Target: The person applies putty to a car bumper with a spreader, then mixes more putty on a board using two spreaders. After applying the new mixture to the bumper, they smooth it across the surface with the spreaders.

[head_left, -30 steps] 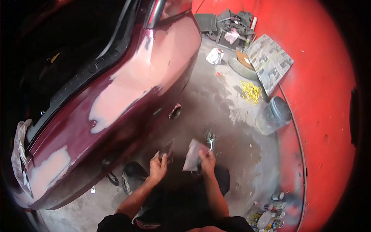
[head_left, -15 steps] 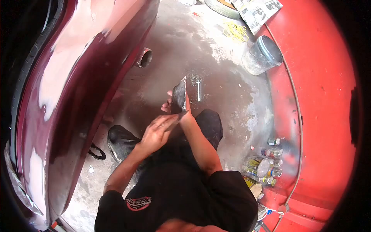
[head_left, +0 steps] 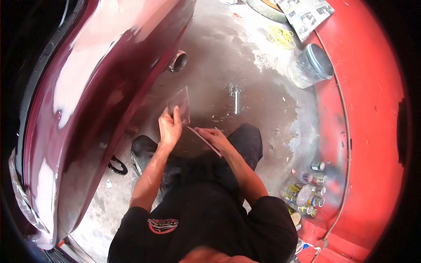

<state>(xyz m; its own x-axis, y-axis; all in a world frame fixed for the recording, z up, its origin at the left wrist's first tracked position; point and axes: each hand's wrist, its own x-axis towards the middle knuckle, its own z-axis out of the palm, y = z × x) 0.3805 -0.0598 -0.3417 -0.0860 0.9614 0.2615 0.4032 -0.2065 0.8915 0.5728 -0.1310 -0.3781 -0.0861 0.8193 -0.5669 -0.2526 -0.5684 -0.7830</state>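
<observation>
My left hand (head_left: 170, 128) is closed on a thin, greyish-brown rectangular sheet (head_left: 180, 104), its thumb lying across the near end. The sheet stands up and slants away from me. My right hand (head_left: 214, 139) grips a flat, thin board (head_left: 205, 142), seen almost edge-on with a pale rim. The fingers rest along its far side. The board's upper end comes right up to the lower corner of the sheet. Both hands are in front of my bent knees, above the grey floor.
At left is a maroon car body (head_left: 101, 114) with pale patches and an exhaust pipe (head_left: 178, 61). To the right are a red panel (head_left: 372, 109), a bucket (head_left: 309, 65) and several cans (head_left: 305, 195). A yellow cord (head_left: 280, 37) and a tyre (head_left: 265, 9) lie farther off.
My hands have moved apart: the left has risen forward with the sheet, and the right has come back toward my knee. The board has tilted edge-on. The view has shifted slightly.
</observation>
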